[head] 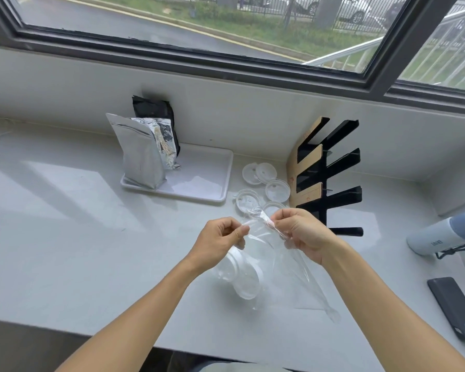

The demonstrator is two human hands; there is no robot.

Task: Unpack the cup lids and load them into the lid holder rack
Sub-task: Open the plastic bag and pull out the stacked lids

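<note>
While both hands, left (220, 237) and right (297, 232), pinched the bag (277, 267) mouth to spread it, stacked lids (243, 277) hung inside. Loose lids (263, 183) lay beside the empty rack (330, 178), near the desk's (65, 237) far edge, presumably staged for loading.

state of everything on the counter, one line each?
plastic bag: held up, mouth pinched by both hands
left hand: pinching bag
right hand: pinching bag
lids in bag: stacked, still inside
loose lids: flat on counter
rack: upright, empty
silver pouch: upright on tray
phone: screen dark

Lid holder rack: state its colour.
Black lid holder rack, tan side panel; head view.
</note>
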